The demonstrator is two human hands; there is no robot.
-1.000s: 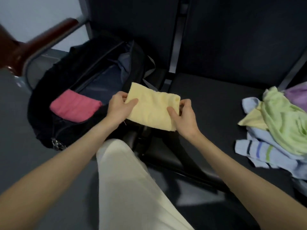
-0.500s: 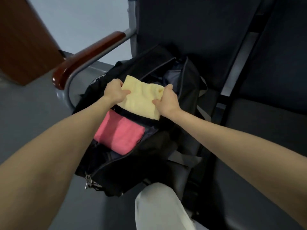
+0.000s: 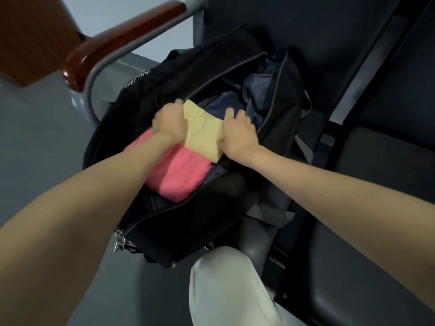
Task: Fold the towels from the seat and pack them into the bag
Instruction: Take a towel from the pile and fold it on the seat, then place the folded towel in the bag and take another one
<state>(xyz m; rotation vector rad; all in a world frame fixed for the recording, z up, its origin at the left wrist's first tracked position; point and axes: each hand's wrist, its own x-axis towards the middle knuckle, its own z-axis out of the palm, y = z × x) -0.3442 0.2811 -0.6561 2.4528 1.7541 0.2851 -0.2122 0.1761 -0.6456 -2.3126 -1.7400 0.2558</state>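
setting the folded yellow towel (image 3: 204,135) down inside the open black bag (image 3: 179,229), right up against the pink towel (image 3: 181,175) already packed there. best bet here, imo: lower both ends together so the fold stays flat, butt the long edge snug to the pink one instead of dropping on top of it, then slide fingers out sideways rather than lifting, so the layers don't peel open. worth keeping clear of the zipper edge too, since terry probably snags and drags.

pose-wise: both arms stretched forward and down into the bag mouth, wrists angled in toward each other. left hand (image 3: 169,122) gripping the towel's left end, fingers curled over the top, knuckles up. right hand (image 3: 237,135) holding the right end, thumb side tucked against the cloth, fingers partly spread toward the dark lining (image 3: 256,90). bit of motion blur on both, so can't tell exact finger placement underneath. wooden armrest (image 3: 122,41) off to the upper left, pale trouser knee (image 3: 226,288) below.
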